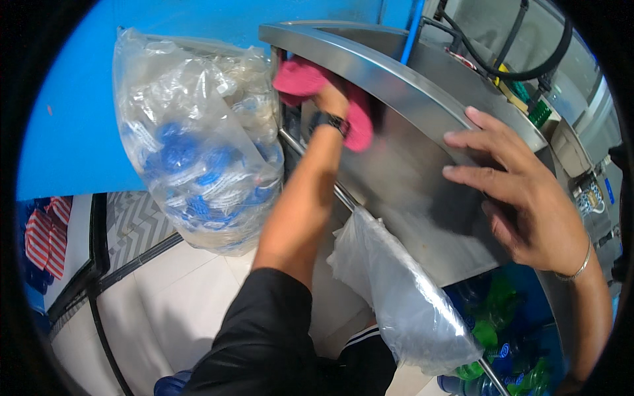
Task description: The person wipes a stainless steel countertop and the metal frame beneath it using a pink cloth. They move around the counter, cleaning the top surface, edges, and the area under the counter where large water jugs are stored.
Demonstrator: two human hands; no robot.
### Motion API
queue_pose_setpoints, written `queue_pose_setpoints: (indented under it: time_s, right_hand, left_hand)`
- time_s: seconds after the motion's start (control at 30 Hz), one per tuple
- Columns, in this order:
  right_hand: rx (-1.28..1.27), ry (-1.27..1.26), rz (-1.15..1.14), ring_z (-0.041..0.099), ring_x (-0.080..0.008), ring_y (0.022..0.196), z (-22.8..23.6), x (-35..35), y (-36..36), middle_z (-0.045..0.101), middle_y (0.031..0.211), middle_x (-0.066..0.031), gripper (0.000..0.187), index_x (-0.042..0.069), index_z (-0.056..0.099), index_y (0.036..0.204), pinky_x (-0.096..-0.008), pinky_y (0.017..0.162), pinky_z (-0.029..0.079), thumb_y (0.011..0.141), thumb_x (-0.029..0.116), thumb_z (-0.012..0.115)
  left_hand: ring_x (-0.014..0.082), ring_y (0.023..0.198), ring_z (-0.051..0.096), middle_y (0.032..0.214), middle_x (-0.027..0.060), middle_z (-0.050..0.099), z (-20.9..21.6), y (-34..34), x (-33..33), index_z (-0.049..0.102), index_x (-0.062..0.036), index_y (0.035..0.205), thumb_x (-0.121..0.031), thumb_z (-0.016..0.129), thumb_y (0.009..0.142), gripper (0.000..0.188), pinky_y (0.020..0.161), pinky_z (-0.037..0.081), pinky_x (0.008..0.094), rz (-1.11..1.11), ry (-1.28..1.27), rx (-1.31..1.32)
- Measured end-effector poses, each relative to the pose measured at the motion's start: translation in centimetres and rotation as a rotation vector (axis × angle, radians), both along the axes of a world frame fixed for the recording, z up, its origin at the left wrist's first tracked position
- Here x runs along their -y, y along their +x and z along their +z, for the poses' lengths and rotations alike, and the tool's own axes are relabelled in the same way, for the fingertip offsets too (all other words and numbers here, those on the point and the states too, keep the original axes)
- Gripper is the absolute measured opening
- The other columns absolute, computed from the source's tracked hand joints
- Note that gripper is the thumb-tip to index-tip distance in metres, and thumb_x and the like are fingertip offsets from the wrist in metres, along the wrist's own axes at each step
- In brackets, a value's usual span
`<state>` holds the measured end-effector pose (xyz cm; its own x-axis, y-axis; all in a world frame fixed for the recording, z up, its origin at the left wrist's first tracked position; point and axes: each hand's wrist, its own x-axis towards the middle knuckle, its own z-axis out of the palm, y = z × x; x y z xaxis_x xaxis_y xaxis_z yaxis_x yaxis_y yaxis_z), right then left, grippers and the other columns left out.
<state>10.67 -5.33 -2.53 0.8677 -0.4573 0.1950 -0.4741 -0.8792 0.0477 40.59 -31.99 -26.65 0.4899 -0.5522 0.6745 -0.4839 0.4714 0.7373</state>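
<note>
My left hand [333, 100], with a dark watch at the wrist, is on a pink cloth [360, 124] at the left end of a stainless steel sink's outer side. The cloth drapes on both sides of the hand, and most of its fingers are hidden. The sink's metal rim [389, 65] curves above it. My right hand [525, 188] has its fingers spread, with the fingertips close to the right part of the rim; whether they touch it I cannot tell. A thin bracelet circles that wrist.
Left of the sink stands a large clear plastic bag [198, 152] filled with blue and whitish items. A metal bar [347, 197] runs below the sink, with a translucent plastic bag [403, 297] over it. Green and blue bottles [489, 333] lie underneath. A black hose [508, 74] loops behind the sink.
</note>
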Motion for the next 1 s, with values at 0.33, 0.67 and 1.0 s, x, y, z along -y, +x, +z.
queue_pose_setpoints:
  time_s: [0.33, 0.67, 1.0]
  right_hand:
    - [-0.040, -0.099, 0.018, 0.034, -0.0438, 0.152, -0.1, -0.1, 0.2, 0.055, 0.149, -0.0155, 0.064, 0.005, 0.073, 0.119, -0.0540, 0.119, 0.039, 0.061, -0.015, 0.053]
    - [-0.063, -0.166, 0.078, 0.038, -0.0441, 0.150, -0.4, 0.7, -0.6, 0.056, 0.147, -0.0163, 0.061, 0.001, 0.073, 0.119, -0.0540, 0.121, 0.035, 0.063, -0.012, 0.052]
    - [-0.039, -0.142, 0.128, 0.038, -0.0452, 0.149, -0.1, 0.9, -0.3, 0.057, 0.147, -0.0158, 0.066, 0.007, 0.072, 0.123, -0.0563, 0.123, 0.033, 0.062, -0.010, 0.053]
  left_hand:
    - [0.0358, 0.102, 0.056, 0.114, 0.0183, 0.067, -4.7, -16.9, -13.5, 0.064, -0.0004, 0.116, -0.033, 0.060, 0.096, 0.039, 0.097, 0.040, 0.0507, -0.406, -0.274, 0.097]
    - [0.0287, 0.074, 0.067, 0.092, 0.0144, 0.074, 2.9, -1.8, 0.6, 0.073, 0.0010, 0.097, -0.037, 0.054, 0.105, 0.043, 0.078, 0.053, 0.0454, -0.652, -0.370, -0.729]
    - [0.0324, 0.090, 0.068, 0.103, 0.0144, 0.071, -7.1, -23.1, -16.5, 0.067, -0.0035, 0.112, -0.025, 0.058, 0.097, 0.027, 0.083, 0.053, 0.0471, -0.500, -0.173, 0.134]
